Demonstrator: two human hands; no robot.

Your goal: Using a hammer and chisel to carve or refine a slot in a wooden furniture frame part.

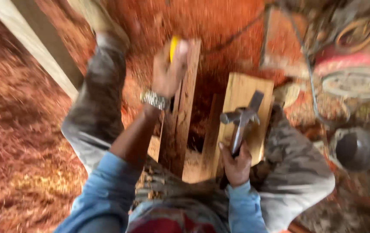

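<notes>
Gripping a steel claw hammer [242, 117] low on its dark handle, the right hand [236, 166] is closed tight around the shaft, with the metal head standing just above it over a pale, flat wooden board [241, 92]. The hammer's head is grey and shiny, its claw pointing away from the person; motion blur softens its edges. Up and to the left, the left hand [167, 75], with a metal-link wristwatch [154, 99] on the wrist, is closed on the top end of a darker, reddish upright plank [180, 125], and a small yellow object [174, 46] shows between its fingers; what that object is cannot be told.

Between the two hands a dark gap separates the reddish plank from the pale board. Both knees, in grey mottled trousers [94, 112], flank the wood, the left knee just beside the left hand's forearm, the right knee touching the pale board's edge beside the right hand. Red sawdust [16, 129] covers the floor left of the left hand. Right of the right hand sit a round grey pot [354, 149] and a red machine with a wheel [357, 82], both blurred. A pale timber beam [34, 47] runs diagonally beyond the left knee.

Counted: one hammer, two boards, two hands, one watch, one pot.
</notes>
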